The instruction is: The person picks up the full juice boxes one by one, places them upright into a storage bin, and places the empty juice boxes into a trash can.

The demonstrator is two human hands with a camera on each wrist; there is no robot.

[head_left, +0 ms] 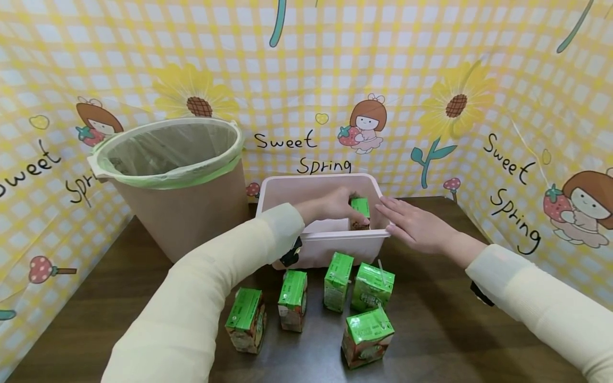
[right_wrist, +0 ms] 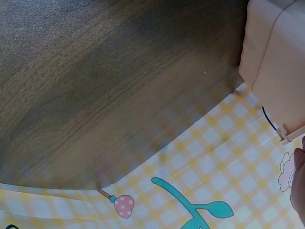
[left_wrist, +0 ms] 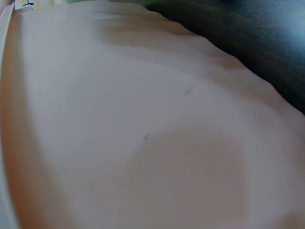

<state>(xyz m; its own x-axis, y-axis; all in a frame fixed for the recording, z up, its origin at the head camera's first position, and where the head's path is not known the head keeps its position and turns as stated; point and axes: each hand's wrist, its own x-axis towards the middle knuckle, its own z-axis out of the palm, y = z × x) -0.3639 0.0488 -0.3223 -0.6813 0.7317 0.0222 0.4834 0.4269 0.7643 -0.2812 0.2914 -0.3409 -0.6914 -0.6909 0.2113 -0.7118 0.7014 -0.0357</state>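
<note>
Inside the pale pink plastic bin (head_left: 345, 249), my left hand (head_left: 332, 205) grips a green-topped drink carton (head_left: 360, 205) near the right end wall. Its thumb lies on the near side of the carton; the far fingers are partly hidden. My right hand (head_left: 415, 226), fingers extended, touches the bin's right rim from outside. Several more drink cartons with green tops stand on the table in front of the bin, among them a left one (head_left: 245, 319) and a front right one (head_left: 367, 338). Straws stick up from two on the right. The left wrist view mostly shows a pinkish surface up close.
A tall brown trash can (head_left: 191, 213) with a translucent green liner stands left of the bin. Checked yellow cloth (head_left: 287, 64) with printed figures hangs behind and at the sides. Dark wooden table (right_wrist: 105, 95) extends right of the bin.
</note>
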